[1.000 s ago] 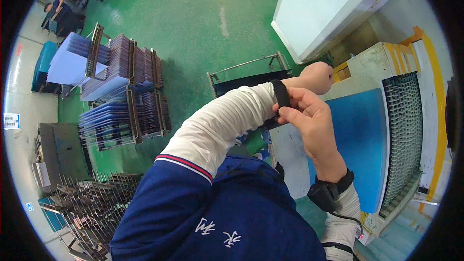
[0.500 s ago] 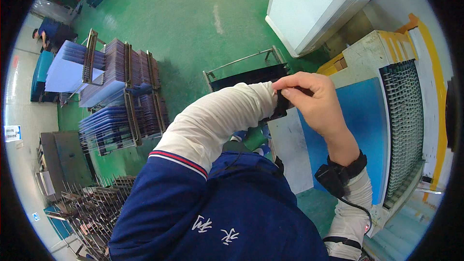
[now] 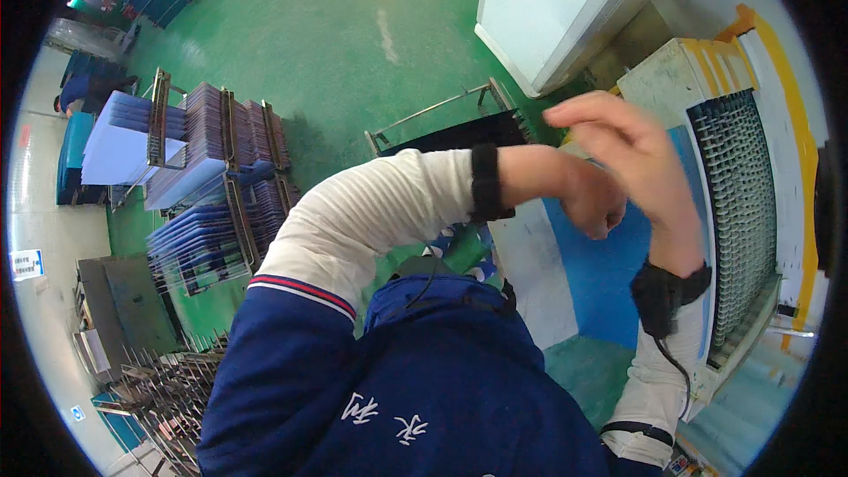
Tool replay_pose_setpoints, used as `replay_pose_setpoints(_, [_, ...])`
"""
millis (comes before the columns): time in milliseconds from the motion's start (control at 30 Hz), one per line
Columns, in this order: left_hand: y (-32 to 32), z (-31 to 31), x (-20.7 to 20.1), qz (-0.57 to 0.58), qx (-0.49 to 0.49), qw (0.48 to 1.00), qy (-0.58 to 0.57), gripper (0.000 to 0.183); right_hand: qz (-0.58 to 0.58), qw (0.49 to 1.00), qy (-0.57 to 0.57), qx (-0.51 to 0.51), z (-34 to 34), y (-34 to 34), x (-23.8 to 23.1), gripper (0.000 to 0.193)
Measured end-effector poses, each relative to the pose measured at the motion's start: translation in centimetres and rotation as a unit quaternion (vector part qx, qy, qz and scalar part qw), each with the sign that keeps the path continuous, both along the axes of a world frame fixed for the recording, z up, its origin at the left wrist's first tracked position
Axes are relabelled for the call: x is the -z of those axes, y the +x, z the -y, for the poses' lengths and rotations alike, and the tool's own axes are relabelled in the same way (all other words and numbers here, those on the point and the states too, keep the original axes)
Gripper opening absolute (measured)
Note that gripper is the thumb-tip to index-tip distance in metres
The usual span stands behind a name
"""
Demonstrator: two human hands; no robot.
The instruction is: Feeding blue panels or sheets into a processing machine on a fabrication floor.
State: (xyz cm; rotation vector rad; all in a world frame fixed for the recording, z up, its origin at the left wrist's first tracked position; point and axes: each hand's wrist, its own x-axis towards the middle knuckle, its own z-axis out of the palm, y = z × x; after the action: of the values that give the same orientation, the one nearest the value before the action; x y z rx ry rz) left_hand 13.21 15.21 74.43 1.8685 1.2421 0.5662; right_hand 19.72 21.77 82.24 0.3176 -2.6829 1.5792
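My left hand [image 3: 590, 200] is bent inward across my front with its fingers curled into a loose fist; whatever they may hold is hidden. A black band [image 3: 485, 183] wraps that wrist over the end of a white ribbed sleeve [image 3: 380, 203]. My right hand [image 3: 649, 163], slightly smeared, is raised just beside the left one, partly covering it in view, with fingers stretched out and nothing visible in them. A black strapped device [image 3: 664, 299] with a cable sits on my right wrist. Below both hands lies a flat blue sheet [image 3: 596, 278] on the worktable.
A machine bed with rows of small rollers [image 3: 738, 212] stands at right. A black-topped wheeled rack [image 3: 450, 140] is ahead, near a white cabinet [image 3: 539, 18]. Racks of thin panels [image 3: 208, 150] and a pronged metal rack [image 3: 172, 389] stand left; a person [image 3: 88, 93] bends behind.
My right hand has let go of the band at my left wrist, opened and moved right. My left hand, hidden before, now shows, curled. The person at far left bends lower.
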Motion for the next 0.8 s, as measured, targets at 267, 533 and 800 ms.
replay_pose_setpoints(267, [-3.8, 1.4, -6.9, 0.460, -0.031, 0.882, -0.094, 0.025, 0.122, 0.950, -0.257, 0.126, -1.4, 5.1, 8.4, 0.035])
replay_pose_setpoints(533, [-7.9, -0.9, -3.7, 0.828, -0.212, 0.518, 0.040, 0.021, 0.153, 0.809, -0.563, 0.070, 5.9, 3.9, 8.5, 0.063])
replay_pose_setpoints(800, [-8.3, -0.7, -0.2, 0.783, -0.376, 0.495, 0.025, 0.021, 0.130, 0.813, -0.552, 0.134, 8.1, 4.4, 8.0, 0.053])
